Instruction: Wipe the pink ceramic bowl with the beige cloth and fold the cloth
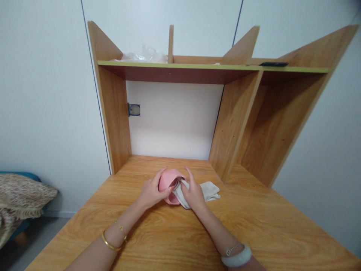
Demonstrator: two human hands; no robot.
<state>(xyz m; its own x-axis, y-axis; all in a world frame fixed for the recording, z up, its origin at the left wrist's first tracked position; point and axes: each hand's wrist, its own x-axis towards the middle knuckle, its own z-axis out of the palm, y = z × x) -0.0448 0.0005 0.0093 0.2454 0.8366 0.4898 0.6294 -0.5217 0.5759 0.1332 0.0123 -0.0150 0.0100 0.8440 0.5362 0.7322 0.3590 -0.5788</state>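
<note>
A pink item [168, 178], soft-looking with an open mouth, lies on the wooden desk [169, 241]. My left hand [152, 191] grips its left side, thumb at the front edge. A light grey cloth [209, 191] reaches from the mouth of the pink item out to the right along the desk. On the cloth, my right hand [194, 192] is closed round the part beside the opening, its index finger raised near the pink rim. How far the cloth goes inside the pink item is hidden.
Behind my hands rises a wooden shelf unit [115, 113] with upright panels. Clear plastic [145, 55] and a dark flat object [273, 64] lie on its upper shelf. A patterned cover [22, 195] hangs over blue furniture at the left.
</note>
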